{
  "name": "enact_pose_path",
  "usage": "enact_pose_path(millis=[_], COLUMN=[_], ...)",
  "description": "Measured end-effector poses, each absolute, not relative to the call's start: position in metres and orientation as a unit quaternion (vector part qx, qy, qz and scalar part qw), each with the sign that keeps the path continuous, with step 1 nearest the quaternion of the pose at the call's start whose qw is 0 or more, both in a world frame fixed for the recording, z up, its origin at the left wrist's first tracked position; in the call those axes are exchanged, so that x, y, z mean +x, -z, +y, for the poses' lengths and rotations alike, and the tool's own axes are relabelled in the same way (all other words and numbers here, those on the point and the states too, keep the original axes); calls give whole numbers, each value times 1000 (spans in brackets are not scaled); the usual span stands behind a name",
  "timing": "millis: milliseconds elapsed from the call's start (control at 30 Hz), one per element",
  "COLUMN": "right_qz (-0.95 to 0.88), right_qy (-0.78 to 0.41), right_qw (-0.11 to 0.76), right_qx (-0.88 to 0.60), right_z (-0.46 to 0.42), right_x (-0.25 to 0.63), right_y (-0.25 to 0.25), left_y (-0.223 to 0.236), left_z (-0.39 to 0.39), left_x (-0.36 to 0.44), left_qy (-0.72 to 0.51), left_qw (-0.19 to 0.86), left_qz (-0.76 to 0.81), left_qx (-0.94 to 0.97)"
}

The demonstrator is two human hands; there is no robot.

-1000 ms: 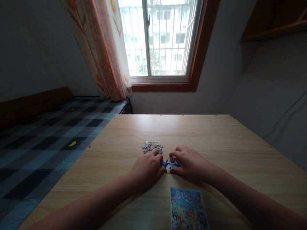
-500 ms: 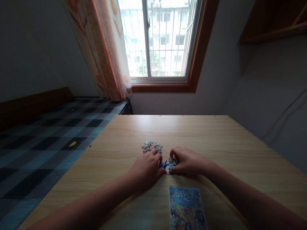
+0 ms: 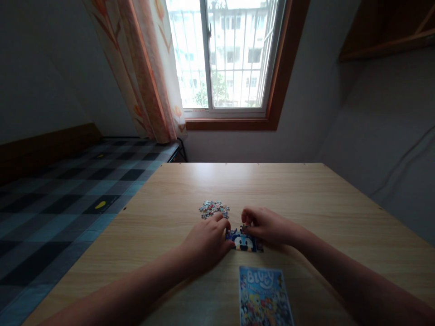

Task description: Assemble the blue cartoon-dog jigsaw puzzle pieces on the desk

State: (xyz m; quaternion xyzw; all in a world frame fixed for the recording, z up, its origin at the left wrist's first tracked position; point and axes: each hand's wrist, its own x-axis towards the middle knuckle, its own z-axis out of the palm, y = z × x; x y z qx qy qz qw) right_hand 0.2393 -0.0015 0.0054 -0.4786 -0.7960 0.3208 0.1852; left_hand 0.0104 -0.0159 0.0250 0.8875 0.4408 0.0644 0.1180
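Note:
A partly assembled jigsaw puzzle [image 3: 244, 243] lies on the table, showing a blue cartoon dog's face with big eyes. My left hand [image 3: 211, 239] grips its left edge, thumb at the near side and curled fingers at the far side. At the upper edge of the assembled part, my right hand [image 3: 268, 225] is closed in a pinch on a small puzzle piece [image 3: 243, 229], mostly covered by the fingers. Just beyond my left hand is a heap of loose puzzle pieces [image 3: 213, 208].
A Bluey picture card [image 3: 265, 294] lies on the wooden table [image 3: 190, 181] close to me. Left of the table stands a bed with a checked cover [image 3: 102, 181]. Behind the table are a window [image 3: 234, 59] and a curtain [image 3: 146, 68]; a wooden shelf [image 3: 390, 45] hangs at upper right.
My right hand's thumb has lifted off the dog's face and moved to the puzzle's upper edge, uncovering more of the face. My left hand stays at the left edge.

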Motion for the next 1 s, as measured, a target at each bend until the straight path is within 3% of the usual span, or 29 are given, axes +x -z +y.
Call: enact_pose_path(millis=[167, 633, 1000], right_qz=[-749, -786, -796], right_qy=[-416, -353, -335], right_qw=[213, 211, 237], right_qx=[-470, -462, -446], right_z=[6, 3, 4], right_x=[242, 241, 242], right_y=[2, 3, 8], left_y=[-19, -13, -12], left_z=[-14, 23, 38], left_x=[9, -7, -22], left_qy=[-97, -201, -195], left_qw=[114, 222, 40], left_qz=[438, 475, 531], left_qx=[886, 827, 824])
